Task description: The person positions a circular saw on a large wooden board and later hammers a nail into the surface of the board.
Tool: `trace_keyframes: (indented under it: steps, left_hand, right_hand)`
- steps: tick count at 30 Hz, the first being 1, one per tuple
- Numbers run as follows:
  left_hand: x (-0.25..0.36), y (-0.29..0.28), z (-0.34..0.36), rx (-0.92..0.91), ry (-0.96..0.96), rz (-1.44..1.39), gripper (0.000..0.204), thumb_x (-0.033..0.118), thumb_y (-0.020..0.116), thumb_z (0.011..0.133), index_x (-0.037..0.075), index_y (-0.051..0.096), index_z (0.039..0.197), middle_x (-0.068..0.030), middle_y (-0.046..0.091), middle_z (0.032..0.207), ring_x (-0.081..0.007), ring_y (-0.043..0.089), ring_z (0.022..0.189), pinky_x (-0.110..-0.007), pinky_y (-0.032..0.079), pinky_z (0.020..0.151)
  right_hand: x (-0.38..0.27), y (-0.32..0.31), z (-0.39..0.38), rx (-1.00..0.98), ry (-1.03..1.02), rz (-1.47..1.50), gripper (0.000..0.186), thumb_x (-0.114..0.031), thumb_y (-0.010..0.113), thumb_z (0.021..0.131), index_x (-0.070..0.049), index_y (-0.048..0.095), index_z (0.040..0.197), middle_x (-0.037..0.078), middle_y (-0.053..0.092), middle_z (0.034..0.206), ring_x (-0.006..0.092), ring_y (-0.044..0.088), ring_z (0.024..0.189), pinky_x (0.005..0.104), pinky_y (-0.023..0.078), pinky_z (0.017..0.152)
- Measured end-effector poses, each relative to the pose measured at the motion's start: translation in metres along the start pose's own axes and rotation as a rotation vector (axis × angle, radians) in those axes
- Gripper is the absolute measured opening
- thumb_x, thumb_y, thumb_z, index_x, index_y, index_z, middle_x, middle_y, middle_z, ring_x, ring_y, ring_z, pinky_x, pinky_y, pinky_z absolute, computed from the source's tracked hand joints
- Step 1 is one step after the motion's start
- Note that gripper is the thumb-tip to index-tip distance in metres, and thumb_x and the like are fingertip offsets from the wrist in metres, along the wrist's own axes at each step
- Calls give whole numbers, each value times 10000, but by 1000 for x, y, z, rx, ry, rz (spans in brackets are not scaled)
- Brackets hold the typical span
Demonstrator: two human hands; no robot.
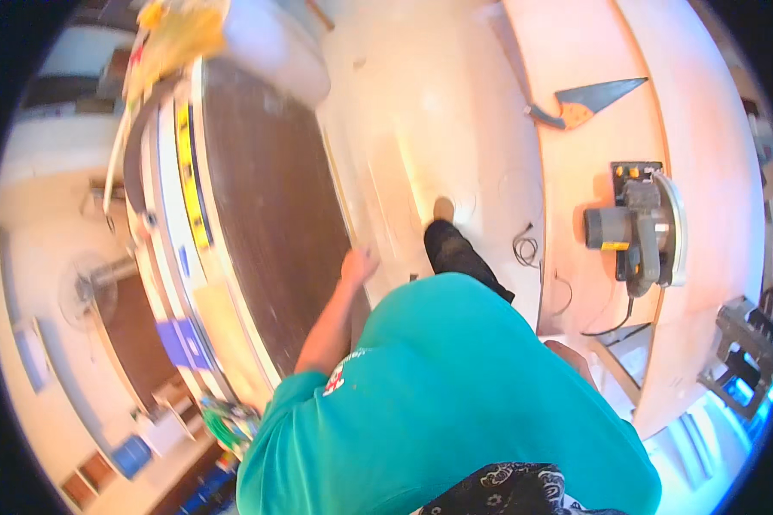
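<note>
My left hand (358,268) hangs beside the right edge of a dark brown panel (270,172). Its fingers are curled in, and I see nothing held in them. Of my right arm only a bit of skin (573,359) shows past the teal shirt; the hand itself is hidden. On the pale wooden workbench (593,292) to my right sits a circular saw (640,227) with its cord trailing toward me. Farther up the same bench lies a hand saw (588,105) with an orange and dark handle.
A yellow spirit level (191,176) lies along the left bench. My dark-trousered leg (459,253) stands on the pale floor (412,112) between the benches. A coiled cable (525,247) is by the right bench. A dark metal tool frame (745,356) stands at lower right, and a fan (79,290) at far left.
</note>
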State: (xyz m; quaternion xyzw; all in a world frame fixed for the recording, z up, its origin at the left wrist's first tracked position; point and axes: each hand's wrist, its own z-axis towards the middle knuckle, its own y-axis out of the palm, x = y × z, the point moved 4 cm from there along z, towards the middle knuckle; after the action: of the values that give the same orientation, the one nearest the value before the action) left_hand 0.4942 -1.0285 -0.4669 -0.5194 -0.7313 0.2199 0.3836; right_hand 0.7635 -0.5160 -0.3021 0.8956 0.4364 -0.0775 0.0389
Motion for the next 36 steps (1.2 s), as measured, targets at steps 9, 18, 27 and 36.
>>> trace_keyframes:
  steps: [9, 18, 27, 36]
  left_hand:
    - [-72, -90, -38, -12, -44, 281, 286, 301, 688, 761, 26, 763, 734, -210, 741, 828, -343, 736, 779, -465, 565, 718]
    - [-45, -108, 157, -179, -179, 43, 317, 323, 706, 776, 33, 784, 878, -193, 754, 858, -361, 740, 829, -470, 571, 768]
    - [81, -323, 467, -182, 108, 228, 358, 332, 689, 795, 0, 776, 895, -212, 750, 856, -359, 747, 863, -471, 577, 799]
    - [273, -451, 694, 14, 290, 137, 323, 317, 678, 801, 31, 771, 920, -224, 739, 837, -384, 726, 803, -451, 579, 751]
  right_hand:
    - [-175, -193, -21, 447, -185, -243, 426, -428, 670, 885, -20, 753, 978, 232, 735, 928, 396, 718, 923, 484, 567, 814]
    - [-258, -383, -49, 1602, -22, 164, 719, -459, 767, 853, 6, 525, 1346, 266, 614, 1270, 452, 590, 1180, 540, 500, 968]
    - [-258, -472, -5, 1579, 692, 708, 987, -694, 791, 717, -2, 492, 1353, 295, 579, 1260, 480, 579, 1166, 567, 513, 963]
    - [-271, -503, -5, 1488, 794, 963, 898, -554, 863, 673, 11, 545, 1295, 295, 592, 1250, 463, 614, 1135, 535, 524, 964]
